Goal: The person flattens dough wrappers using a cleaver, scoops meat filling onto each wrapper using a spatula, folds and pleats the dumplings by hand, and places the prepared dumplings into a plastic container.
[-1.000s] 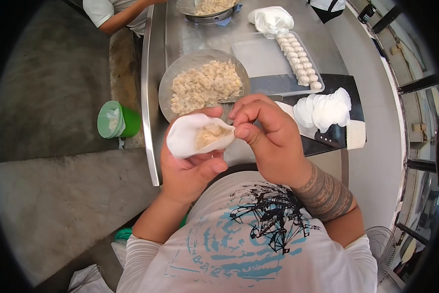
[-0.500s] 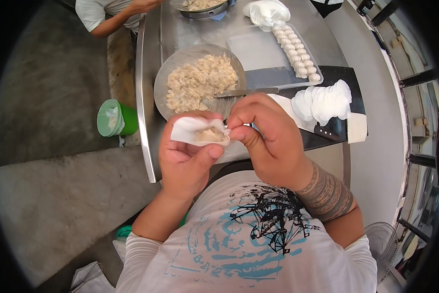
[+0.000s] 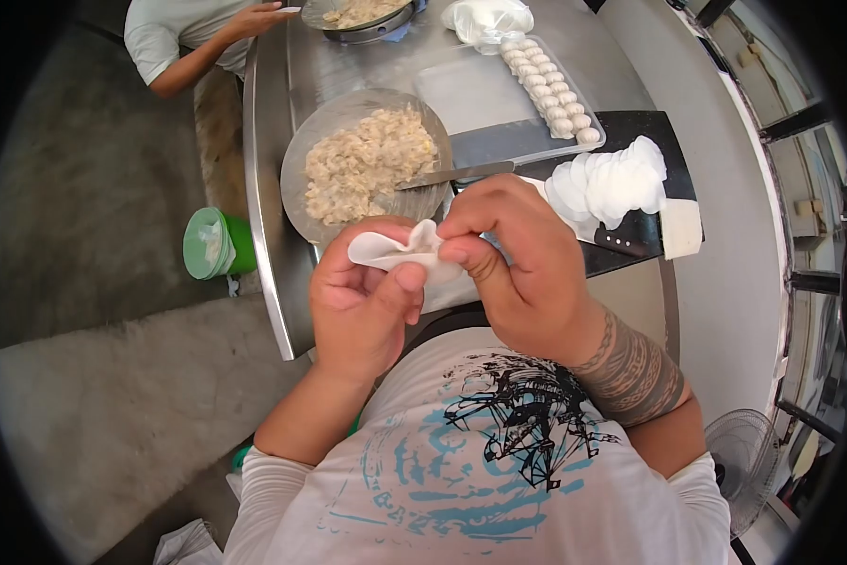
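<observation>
A white dumpling wrapper [image 3: 374,250] folds around a bit of filling, held between both hands above the table's near edge. My left hand [image 3: 362,299] is closed on its left side, thumb along the front. The fingertips of my right hand [image 3: 513,259] pinch its right edge, where the dough bunches up. Just beyond the hands lies a round metal dish [image 3: 296,179] heaped with pale chopped filling [image 3: 367,160]. A flat metal spreader [image 3: 466,175] rests with its tip in that filling. Round wrappers [image 3: 612,181] lie fanned out to the right.
Finished dumplings [image 3: 550,89] stand in rows in a clear plastic tray [image 3: 461,94], near a white plastic bag [image 3: 487,21]. A dark-handled knife [image 3: 621,241] lies by the wrappers. A green bucket [image 3: 240,247] is left of the table. Another person's arm [image 3: 207,58] reaches in at upper left.
The wrapper was open with its filling showing; now its sides are drawn up and mostly cover the filling. The view has shifted slightly, moving the table things leftward.
</observation>
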